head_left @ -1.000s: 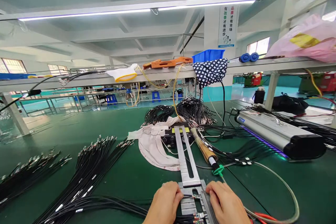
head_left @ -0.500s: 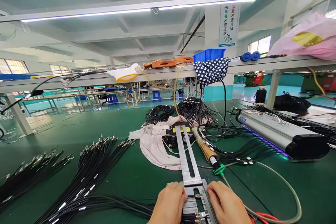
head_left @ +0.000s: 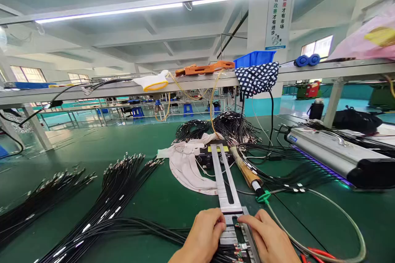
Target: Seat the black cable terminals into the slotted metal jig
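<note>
A long metal jig point(head_left: 226, 191) lies on the green table point(head_left: 148, 197), running away from me. My left hand point(head_left: 203, 236) rests on its left side at the near end, fingers pinching a thin black cable point(head_left: 148, 232) whose tip sits on the jig. My right hand point(head_left: 268, 238) lies on the jig's right side, with thumb and forefinger at the small connector point(head_left: 237, 226) between the hands. More connector ends point(head_left: 240, 248) sit in the jig nearer to me.
Bundles of black cables point(head_left: 114, 197) fan out at the left. A white cloth point(head_left: 188, 168), a small black box point(head_left: 216, 156) and a wooden-handled tool point(head_left: 247, 170) lie beyond the jig. A long grey lamp point(head_left: 336, 154) glows purple at the right. A shelf point(head_left: 185, 84) crosses above.
The view has shifted a little leftward and down. My right hand's fingers have moved inward to the connector on the jig; my left hand stays at the jig's left edge.
</note>
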The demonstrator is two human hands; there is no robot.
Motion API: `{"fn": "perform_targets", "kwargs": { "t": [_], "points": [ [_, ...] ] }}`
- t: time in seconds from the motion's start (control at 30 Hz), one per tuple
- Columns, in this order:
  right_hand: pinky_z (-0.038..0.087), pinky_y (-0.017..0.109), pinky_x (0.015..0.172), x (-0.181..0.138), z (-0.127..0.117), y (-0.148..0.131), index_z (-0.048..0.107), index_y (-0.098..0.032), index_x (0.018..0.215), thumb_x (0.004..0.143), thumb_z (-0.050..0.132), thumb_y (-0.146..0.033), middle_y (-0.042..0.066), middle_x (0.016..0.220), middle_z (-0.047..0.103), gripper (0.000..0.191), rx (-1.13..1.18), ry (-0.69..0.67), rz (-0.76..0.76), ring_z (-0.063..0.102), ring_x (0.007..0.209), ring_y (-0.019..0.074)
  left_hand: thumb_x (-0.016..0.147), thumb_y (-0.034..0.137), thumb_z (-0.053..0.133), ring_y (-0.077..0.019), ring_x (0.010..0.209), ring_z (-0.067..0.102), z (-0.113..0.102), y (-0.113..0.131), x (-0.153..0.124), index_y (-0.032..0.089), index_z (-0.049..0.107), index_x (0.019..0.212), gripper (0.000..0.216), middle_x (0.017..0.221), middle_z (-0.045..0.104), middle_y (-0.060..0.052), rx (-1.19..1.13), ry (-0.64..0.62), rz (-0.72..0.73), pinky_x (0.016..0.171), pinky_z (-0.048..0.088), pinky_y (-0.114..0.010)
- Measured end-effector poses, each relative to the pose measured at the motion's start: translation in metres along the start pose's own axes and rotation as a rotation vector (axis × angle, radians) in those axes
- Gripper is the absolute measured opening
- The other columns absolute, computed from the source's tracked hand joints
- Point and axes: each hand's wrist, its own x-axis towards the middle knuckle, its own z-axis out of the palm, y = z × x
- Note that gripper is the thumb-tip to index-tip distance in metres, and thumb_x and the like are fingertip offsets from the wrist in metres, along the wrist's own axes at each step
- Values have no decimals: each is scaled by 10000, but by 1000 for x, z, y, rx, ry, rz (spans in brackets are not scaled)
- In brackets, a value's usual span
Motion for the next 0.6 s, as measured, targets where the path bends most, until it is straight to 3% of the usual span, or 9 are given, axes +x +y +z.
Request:
{"fn": "perform_targets", "kwargs": {
  "t": [0.23, 0.43, 0.6],
  "points": [
    [529, 354, 658, -2, 11, -1, 670, -332, 1210, 769, 486, 13, 116, 917, 536, 590, -330, -72, -105, 579, 804, 285, 845, 39, 588, -154, 766, 582, 2, 0, -1, 173, 656, 785, 162, 807, 674, 0, 81, 2, 20, 690, 369, -226],
    [548, 413, 669, -4, 8, -13, 713, -337, 1145, 685, 575, 29, 164, 1002, 570, 604, -515, -14, -146, 555, 808, 318, 891, 67, 583, -162, 812, 595, 3, 0, 1, 161, 675, 858, 135, 871, 678, -22, 211, -44, 32, 734, 407, -234],
    [560, 374, 617, -5, 5, -17, 685, -364, 1180, 656, 583, 59, 142, 968, 591, 681, -606, -23, -185, 562, 797, 310, 945, 107, 500, -279, 1018, 531, -3, 12, -9, 134, 695, 933, 197, 1056, 621, -121, 386, -107, 51, 876, 413, -393]
  ]
}}
